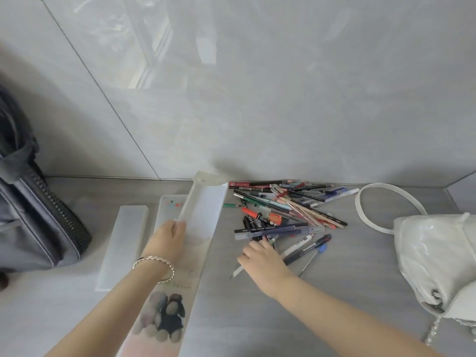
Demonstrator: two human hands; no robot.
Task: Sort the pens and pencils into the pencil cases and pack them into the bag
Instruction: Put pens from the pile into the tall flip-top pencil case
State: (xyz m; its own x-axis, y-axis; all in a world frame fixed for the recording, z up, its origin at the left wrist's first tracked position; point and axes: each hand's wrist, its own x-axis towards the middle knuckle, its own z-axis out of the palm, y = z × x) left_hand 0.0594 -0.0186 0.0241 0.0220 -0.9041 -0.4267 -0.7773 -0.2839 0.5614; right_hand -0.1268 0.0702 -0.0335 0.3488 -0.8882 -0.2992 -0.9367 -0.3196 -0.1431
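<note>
**Open case gripped beside the loose pile**

A dark grey bag is set at the left edge of the table, its zip turned toward the centre; what it holds cannot be seen. A white handbag is laid at the right, its strap looped out toward the wall, and its inside is likewise hidden.

Between them three frosted cases are ranged. A long printed case, marked with a bear picture at its near end, is laid flat. A plain case is placed just left of it. An open case is laid over the printed case's far end, its hollow turned upward.

The pile of pens and pencils is spread on the table just right of the open case, close to the wall.

The open case's near edge is grasped by the left hand, fingers curled round it. The right hand is lowered on the pile's near edge, fingers bent among the pens, and a white pen is seen under the palm. Whether anything is gripped there cannot be told.

A bracelet is worn on the left wrist.
</note>
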